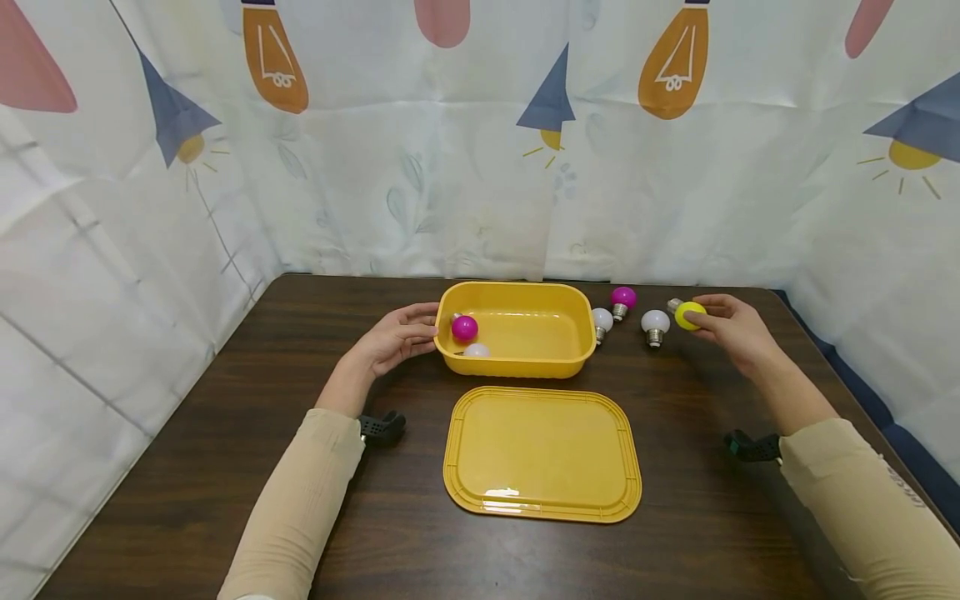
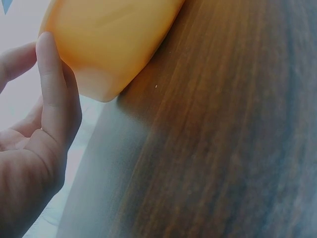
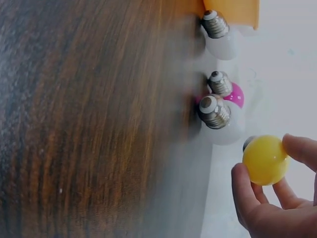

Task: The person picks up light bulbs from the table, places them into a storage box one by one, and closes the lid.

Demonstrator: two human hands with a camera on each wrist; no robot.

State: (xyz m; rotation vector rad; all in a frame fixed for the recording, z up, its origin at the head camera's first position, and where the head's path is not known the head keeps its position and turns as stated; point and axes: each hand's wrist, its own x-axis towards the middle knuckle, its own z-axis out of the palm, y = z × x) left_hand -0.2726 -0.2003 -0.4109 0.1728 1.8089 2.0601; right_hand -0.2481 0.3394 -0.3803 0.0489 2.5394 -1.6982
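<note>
My right hand (image 1: 731,327) pinches a yellow light bulb (image 1: 688,315) by its round globe, over the right side of the table. Its metal screw base points away to the left, and in the right wrist view the yellow bulb (image 3: 266,159) sits between thumb and fingertips. The left hand (image 1: 396,337) touches the left end of a yellow plastic box (image 1: 517,367) with its fingers fairly straight; the left wrist view has the thumb against the box wall (image 2: 114,34). Inside the box, at its left end, lie a magenta bulb (image 1: 465,328) and a white bulb (image 1: 477,351).
Beside the box's right end lies a white bulb (image 1: 602,319), with a magenta bulb (image 1: 623,298) behind it and another white bulb (image 1: 656,322) further right. A flat yellow lid (image 1: 542,454) lies in front of the box. A printed curtain (image 1: 480,192) hangs behind the table.
</note>
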